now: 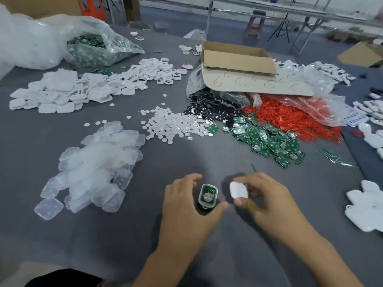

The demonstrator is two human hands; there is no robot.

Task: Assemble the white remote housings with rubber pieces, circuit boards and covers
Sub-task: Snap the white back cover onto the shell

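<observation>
My left hand (186, 206) grips a white remote housing (207, 196) near the table's front, its open side up with a green circuit board and a round metal piece showing inside. Just to its right, my right hand (267, 201) pinches a white cover (238, 189) between thumb and fingers, a small gap away from the housing. Both hands hover over the grey table (116, 241).
Piles lie around: clear rubber pieces (97, 162), white discs (174, 125), green circuit boards (267, 139), red rubber rings (290, 117), black round parts (209, 108), white covers and frames (68, 90), finished white pieces (366, 206). A cardboard box (238, 59) sits behind.
</observation>
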